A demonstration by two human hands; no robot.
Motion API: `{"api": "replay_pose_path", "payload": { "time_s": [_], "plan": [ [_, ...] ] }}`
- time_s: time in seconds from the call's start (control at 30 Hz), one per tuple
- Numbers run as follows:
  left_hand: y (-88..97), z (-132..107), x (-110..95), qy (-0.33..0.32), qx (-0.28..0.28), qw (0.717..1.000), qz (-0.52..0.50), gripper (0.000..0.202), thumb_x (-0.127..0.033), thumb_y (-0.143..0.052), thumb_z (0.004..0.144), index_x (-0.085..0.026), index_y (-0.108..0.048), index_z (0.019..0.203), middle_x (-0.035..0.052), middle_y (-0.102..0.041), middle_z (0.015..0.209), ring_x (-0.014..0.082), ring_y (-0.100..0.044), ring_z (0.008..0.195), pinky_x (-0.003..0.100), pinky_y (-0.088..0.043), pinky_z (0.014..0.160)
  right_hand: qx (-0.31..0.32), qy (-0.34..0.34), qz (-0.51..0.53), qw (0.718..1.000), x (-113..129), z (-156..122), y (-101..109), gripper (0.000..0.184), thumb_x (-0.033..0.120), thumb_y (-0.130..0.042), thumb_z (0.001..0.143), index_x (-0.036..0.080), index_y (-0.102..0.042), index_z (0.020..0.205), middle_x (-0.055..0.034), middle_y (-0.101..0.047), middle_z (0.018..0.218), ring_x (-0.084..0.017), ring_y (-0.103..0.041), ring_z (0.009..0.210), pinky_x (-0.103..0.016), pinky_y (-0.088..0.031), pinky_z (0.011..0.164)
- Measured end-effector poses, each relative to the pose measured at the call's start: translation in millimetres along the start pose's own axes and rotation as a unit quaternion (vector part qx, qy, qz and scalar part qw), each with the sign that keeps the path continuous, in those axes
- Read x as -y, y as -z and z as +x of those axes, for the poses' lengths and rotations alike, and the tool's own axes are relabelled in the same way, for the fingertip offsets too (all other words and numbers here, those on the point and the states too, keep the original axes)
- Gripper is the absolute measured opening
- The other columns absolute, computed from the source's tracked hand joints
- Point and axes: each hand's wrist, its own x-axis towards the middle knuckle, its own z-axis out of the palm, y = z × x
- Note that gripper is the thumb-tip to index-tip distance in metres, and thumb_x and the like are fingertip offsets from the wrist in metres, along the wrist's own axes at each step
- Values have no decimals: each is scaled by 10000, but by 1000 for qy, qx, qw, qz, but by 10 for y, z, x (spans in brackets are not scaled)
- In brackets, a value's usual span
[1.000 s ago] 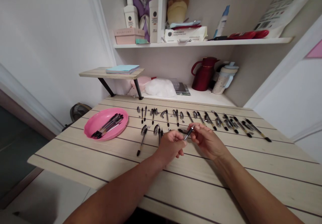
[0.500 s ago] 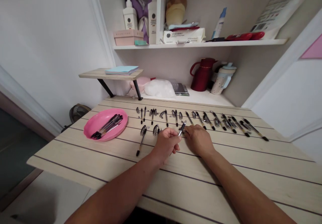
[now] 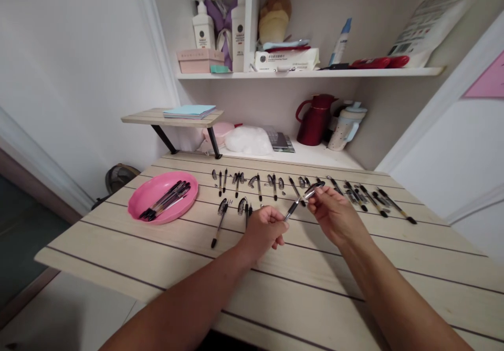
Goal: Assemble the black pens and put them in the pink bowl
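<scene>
My left hand [image 3: 264, 230] is closed on a pen [image 3: 292, 210] with a black grip, its tip pointing up to the right. My right hand [image 3: 334, 212] pinches a clear-and-black pen cap [image 3: 313, 189] by its far end. Cap and pen tip meet or nearly meet in line; whether the tip is inside the cap I cannot tell. Beneath and beyond the hands, pens [image 3: 259, 187] and loose caps [image 3: 281, 183] lie in a row on the table. Closer to me, left of my left hand, rests another pen [image 3: 219, 226] with a cap [image 3: 222, 206] beside its tip.
A pink bowl [image 3: 136, 212] holding several pens [image 3: 167, 201] stands at the table's left. Behind it is a small raised shelf [image 3: 136, 117] with blue paper [image 3: 189, 111]. At the back stand a red jug [image 3: 315, 121] and a pale tumbler [image 3: 346, 127].
My right hand has risen from the table and moved right, now with a cap in its fingers. The pen in my left hand has tilted further right, toward that cap.
</scene>
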Motion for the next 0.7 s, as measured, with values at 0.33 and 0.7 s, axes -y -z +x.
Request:
{"api": "replay_pose_path", "payload": {
  "time_s": [0.33,0.7],
  "plan": [
    [7,-4,-58,-18,18,1000,-8,161,-218,-606,620,-170,-486,717,-71,-468,471,53,-439,354,146,-289,329,19,-38,-76,996,169,-129,-199,231,291,-741,620,189,-553,706,27,-515,619,-77,-465,509,-192,-363,435],
    [15,29,-123,-80,-9,997,15,131,-242,-590,662,-161,-488,670,-73,-451,398,48,-400,315,150,-290,340,64,-40,-111,991,47,-208,-343,259,334,-730,623,176,-637,806,22,-518,636,-83,-461,541,-209,-365,485]
  ]
}}
